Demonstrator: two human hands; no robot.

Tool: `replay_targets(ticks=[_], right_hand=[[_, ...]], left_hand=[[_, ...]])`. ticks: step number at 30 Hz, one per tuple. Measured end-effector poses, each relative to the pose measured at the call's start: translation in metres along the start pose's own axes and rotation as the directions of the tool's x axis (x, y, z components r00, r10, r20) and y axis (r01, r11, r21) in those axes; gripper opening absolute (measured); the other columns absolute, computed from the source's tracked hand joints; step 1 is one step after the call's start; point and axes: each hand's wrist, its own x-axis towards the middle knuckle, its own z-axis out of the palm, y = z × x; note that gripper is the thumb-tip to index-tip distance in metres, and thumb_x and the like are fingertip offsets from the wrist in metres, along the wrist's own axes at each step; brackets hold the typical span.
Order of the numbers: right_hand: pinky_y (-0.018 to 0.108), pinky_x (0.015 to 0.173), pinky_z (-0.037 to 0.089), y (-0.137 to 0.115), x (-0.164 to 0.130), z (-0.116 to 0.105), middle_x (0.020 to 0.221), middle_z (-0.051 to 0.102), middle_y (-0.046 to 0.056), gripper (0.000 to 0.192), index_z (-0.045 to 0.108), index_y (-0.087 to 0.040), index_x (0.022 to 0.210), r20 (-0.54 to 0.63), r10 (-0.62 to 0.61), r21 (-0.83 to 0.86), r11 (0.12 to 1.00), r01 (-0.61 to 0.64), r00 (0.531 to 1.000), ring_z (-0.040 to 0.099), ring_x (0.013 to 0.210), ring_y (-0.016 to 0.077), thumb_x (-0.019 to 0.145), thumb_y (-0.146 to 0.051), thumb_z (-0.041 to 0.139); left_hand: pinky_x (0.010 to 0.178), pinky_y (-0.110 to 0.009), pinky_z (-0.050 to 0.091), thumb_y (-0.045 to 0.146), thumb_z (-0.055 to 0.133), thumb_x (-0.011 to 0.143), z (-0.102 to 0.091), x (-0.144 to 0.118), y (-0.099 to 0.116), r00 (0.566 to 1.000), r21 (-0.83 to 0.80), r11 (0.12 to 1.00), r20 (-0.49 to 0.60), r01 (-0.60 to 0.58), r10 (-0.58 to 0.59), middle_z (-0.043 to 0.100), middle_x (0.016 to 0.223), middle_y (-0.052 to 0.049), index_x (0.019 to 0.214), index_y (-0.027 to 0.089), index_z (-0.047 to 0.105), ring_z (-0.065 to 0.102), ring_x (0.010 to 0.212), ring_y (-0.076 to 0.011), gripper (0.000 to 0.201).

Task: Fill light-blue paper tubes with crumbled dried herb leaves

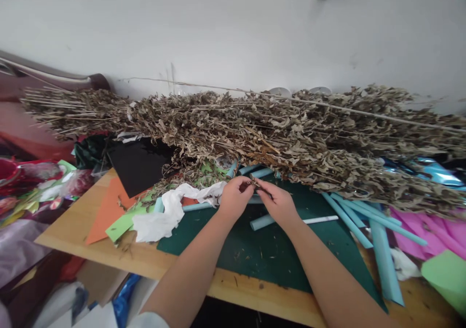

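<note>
Between the pinched fingertips of left hand and right hand: small brittle brown dried sprig, likely featherweight and crumbly (best held by the stem), great dried-leaf branch heap just beyond.

We see a plain pale wall across the whole far side, evenly lit, soft diffuse light, no hard shadows; a wooden table runs left to right, near edge bare wood; a dark green cutting mat lies on its middle; at far left a dark red curved piece of furniture sits against the wall; two round white rims peek up at the wall's foot, right of centre; near left, below the table edge, cardboard and wrapped bundles, blurred.
</note>
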Motion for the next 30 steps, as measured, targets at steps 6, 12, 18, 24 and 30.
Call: replay_targets(ticks=[6, 12, 18, 24, 30], right_hand=[[0.028, 0.075, 0.046, 0.001, 0.003, -0.001, 0.094, 0.062, 0.006, 0.026, 0.06, -0.017, 0.094, 0.025, -0.021, -0.079, 0.997, 0.023, 0.999, 0.058, 0.086, 0.0181, 0.076, -0.02, 0.041], [0.027, 0.06, 0.045, 0.001, 0.003, -0.01, 0.075, 0.064, 0.005, 0.015, 0.059, -0.018, 0.075, 0.028, -0.001, -0.124, 0.992, 0.005, 1.0, 0.058, 0.068, 0.0183, 0.074, -0.024, 0.046], [0.027, 0.058, 0.039, -0.003, 0.003, -0.008, 0.065, 0.057, 0.004, 0.011, 0.052, -0.019, 0.066, 0.002, 0.016, -0.068, 0.998, -0.016, 1.0, 0.051, 0.063, 0.0169, 0.073, -0.026, 0.047], [0.026, 0.053, 0.033, -0.006, 0.004, -0.011, 0.062, 0.048, 0.001, 0.011, 0.045, -0.018, 0.068, -0.024, 0.107, 0.026, 0.994, -0.107, 0.994, 0.043, 0.056, 0.0141, 0.075, -0.025, 0.039], [0.023, 0.049, 0.034, -0.007, 0.005, -0.01, 0.057, 0.043, -0.002, 0.015, 0.043, -0.018, 0.068, 0.067, 0.197, 0.242, 0.948, -0.207, 0.978, 0.041, 0.051, 0.011, 0.075, -0.03, 0.039]], left_hand=[[0.05, -0.019, 0.037, 0.02, 0.051, 0.067, 0.002, 0.001, -0.002, 0.999, 0.058, 0.998, 0.021, 0.036, -0.037, 0.054, 0.056, 0.003, 0.061, 0.014, 0.055, 0.049, 0.054, -0.0093, 0.009], [0.05, -0.019, 0.038, 0.019, 0.049, 0.07, -0.006, 0.002, 0.005, 0.98, 0.074, 0.995, 0.196, -0.06, 0.045, 0.056, 0.054, 0.003, 0.064, 0.015, 0.057, 0.051, 0.053, -0.0094, 0.011], [0.063, -0.023, 0.038, 0.014, 0.048, 0.072, -0.016, 0.001, 0.009, 0.932, 0.156, 0.952, 0.293, -0.265, 0.212, 0.06, 0.069, -0.001, 0.069, 0.017, 0.06, 0.052, 0.068, -0.0133, 0.013], [0.065, -0.023, 0.04, 0.016, 0.048, 0.074, -0.007, -0.004, 0.01, 0.91, 0.154, 0.921, 0.277, -0.358, 0.307, 0.06, 0.073, -0.002, 0.074, 0.017, 0.059, 0.053, 0.071, -0.0134, 0.011], [0.064, -0.022, 0.043, 0.019, 0.055, 0.071, -0.008, -0.002, 0.006, 0.911, 0.126, 0.914, 0.207, -0.386, 0.356, 0.061, 0.07, -0.001, 0.07, 0.016, 0.059, 0.055, 0.067, -0.0114, 0.006]])
